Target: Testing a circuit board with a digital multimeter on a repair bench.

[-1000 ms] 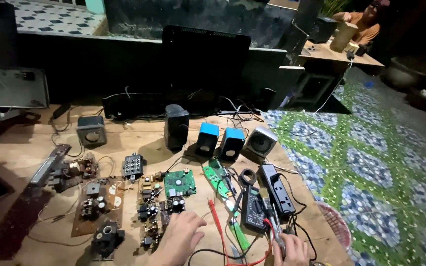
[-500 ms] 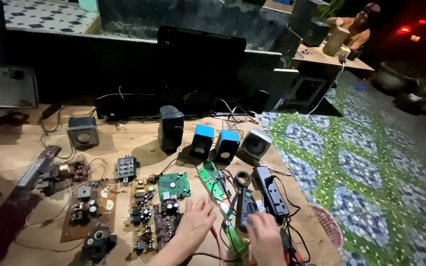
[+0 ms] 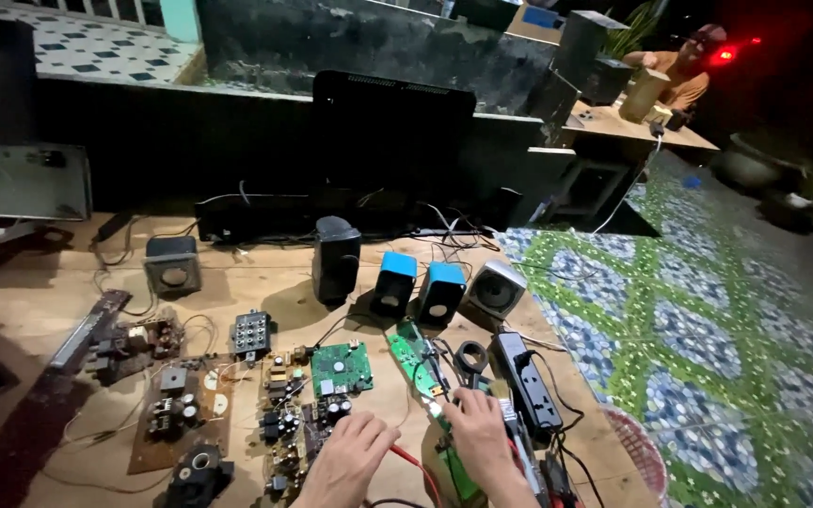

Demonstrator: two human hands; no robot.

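My left hand (image 3: 350,456) rests palm down on the wooden table (image 3: 265,292), its fingers curled at the edge of a dark circuit board (image 3: 308,428), beside a red wire (image 3: 416,466). My right hand (image 3: 482,435) lies over a long narrow green circuit board (image 3: 414,357), fingertips pressing near its lit middle. I cannot tell whether the fingers grip the board or only touch it. A square green board (image 3: 341,369) sits just beyond my left hand.
A black speaker (image 3: 336,259), two blue-topped speakers (image 3: 418,287), a grey speaker (image 3: 491,292) and a small square speaker (image 3: 173,265) stand further back. A black power strip (image 3: 527,381), brown boards (image 3: 176,414) and a flat monitor (image 3: 392,132) surround them. A person sits far right.
The camera has tilted and drawn closer. Both hands have moved up the table; the right hand has shifted left from the black meter and cables onto the long green board.
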